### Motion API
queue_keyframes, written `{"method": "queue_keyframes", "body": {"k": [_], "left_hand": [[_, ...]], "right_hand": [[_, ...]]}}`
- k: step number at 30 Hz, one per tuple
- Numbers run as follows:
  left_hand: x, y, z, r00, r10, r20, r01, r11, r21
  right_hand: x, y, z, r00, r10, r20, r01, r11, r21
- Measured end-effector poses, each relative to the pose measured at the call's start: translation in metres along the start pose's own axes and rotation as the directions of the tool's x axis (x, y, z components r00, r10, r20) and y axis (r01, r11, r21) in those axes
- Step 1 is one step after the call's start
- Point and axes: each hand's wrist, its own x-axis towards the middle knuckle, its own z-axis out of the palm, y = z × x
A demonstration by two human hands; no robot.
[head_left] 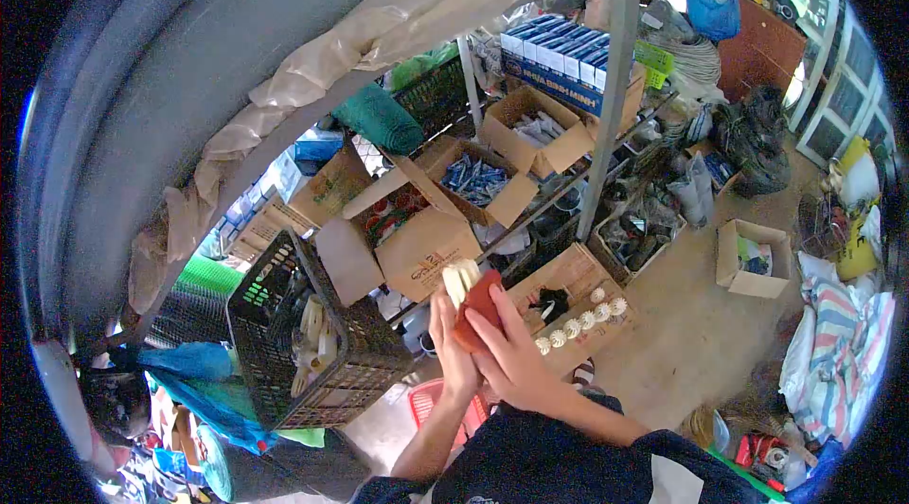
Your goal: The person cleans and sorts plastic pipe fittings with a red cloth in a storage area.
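Both hands meet in front of my body around a cream ribbed piece [460, 279], whose exact kind I cannot make out. My left hand [456, 353] is closed around its lower part, which is hidden. A reddish-brown cloth [481, 303] is wrapped against the piece, and my right hand [516, 357] presses it there with bent fingers. Just beyond the hands, a row of several cream ribbed knobs [587, 320] sits on a flat cardboard box [578, 272]. A small black item [549, 303] lies on the same cardboard.
A black plastic crate [355, 353] with cream pieces stands at left. Open cartons [431, 253] fill a rack behind a metal post [611, 97]. A red basket [426, 400] is below my hands. Striped sacks [838, 353] and a small carton [753, 258] rest on the right floor.
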Motion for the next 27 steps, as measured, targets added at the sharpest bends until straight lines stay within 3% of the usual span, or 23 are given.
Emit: {"method": "queue_keyframes", "body": {"k": [1, 4, 5, 6, 7, 8, 11, 12, 14, 15, 17, 19, 20, 24, 25, 27], "left_hand": [[-0.009, -0.002, -0.004, 0.995, -0.073, 0.065, 0.076, 0.996, -0.044], [-0.025, 0.016, 0.019, 0.999, -0.039, 0.038, 0.038, 0.999, 0.003], [-0.02, 0.009, 0.007, 0.994, -0.045, 0.101, 0.048, 0.998, -0.028], [-0.013, 0.013, 0.006, 0.996, -0.02, 0.087, 0.023, 0.999, -0.025], [-0.004, 0.017, 0.006, 0.997, 0.009, 0.071, -0.007, 1.0, -0.025], [0.004, 0.014, -0.003, 0.992, -0.112, 0.051, 0.12, 0.971, -0.209], [-0.001, -0.01, -0.023, 0.971, -0.225, 0.084, 0.239, 0.883, -0.403], [-0.011, -0.004, -0.014, 0.979, -0.193, 0.069, 0.205, 0.916, -0.345], [-0.025, -0.011, -0.006, 0.992, -0.121, 0.044, 0.126, 0.982, -0.144], [-0.029, 0.004, 0.004, 0.979, -0.193, 0.062, 0.202, 0.956, -0.214], [-0.018, 0.005, -0.005, 0.984, -0.129, 0.122, 0.133, 0.991, -0.027], [0.0, 0.011, -0.008, 0.991, -0.129, 0.024, 0.131, 0.964, -0.232], [0.007, 0.023, -0.008, 0.998, 0.066, 0.001, -0.066, 0.997, 0.049], [-0.01, -0.01, -0.013, 0.969, -0.242, -0.043, 0.23, 0.955, -0.188], [-0.013, -0.014, -0.017, 0.969, -0.205, 0.139, 0.231, 0.95, -0.211], [-0.021, 0.005, -0.009, 0.979, -0.152, 0.137, 0.161, 0.986, -0.053]], "right_hand": [[0.008, 0.001, -0.006, 1.0, -0.012, -0.014, 0.012, 0.999, 0.031], [0.022, -0.005, -0.021, 0.995, 0.099, -0.032, -0.093, 0.984, 0.151], [0.024, -0.007, -0.02, 0.991, 0.132, -0.033, -0.124, 0.974, 0.188], [0.014, -0.008, -0.011, 0.99, 0.095, -0.106, -0.07, 0.973, 0.219], [0.0, -0.003, 0.002, 0.993, 0.014, -0.119, -0.001, 0.995, 0.103], [-0.016, -0.005, 0.01, 0.998, -0.01, -0.055, 0.012, 0.999, 0.038], [-0.014, -0.005, 0.003, 0.995, -0.099, 0.019, 0.1, 0.993, -0.059], [-0.008, -0.007, -0.003, 0.992, -0.123, 0.023, 0.124, 0.99, -0.069], [0.015, -0.014, -0.021, 0.999, 0.046, -0.018, -0.042, 0.985, 0.169], [0.021, -0.017, -0.025, 0.991, 0.133, -0.022, -0.121, 0.95, 0.287], [0.011, -0.02, -0.014, 0.99, 0.133, -0.039, -0.121, 0.967, 0.225], [-0.018, -0.021, 0.004, 0.993, 0.115, -0.015, -0.112, 0.986, 0.121], [-0.029, -0.019, 0.012, 0.997, 0.08, 0.004, -0.08, 0.99, 0.113], [-0.009, -0.007, -0.003, 0.998, 0.012, 0.055, -0.018, 0.995, 0.097], [-0.001, -0.007, -0.008, 0.998, 0.041, 0.049, -0.049, 0.987, 0.153], [0.007, -0.009, -0.013, 0.994, 0.101, 0.045, -0.109, 0.959, 0.262]]}}
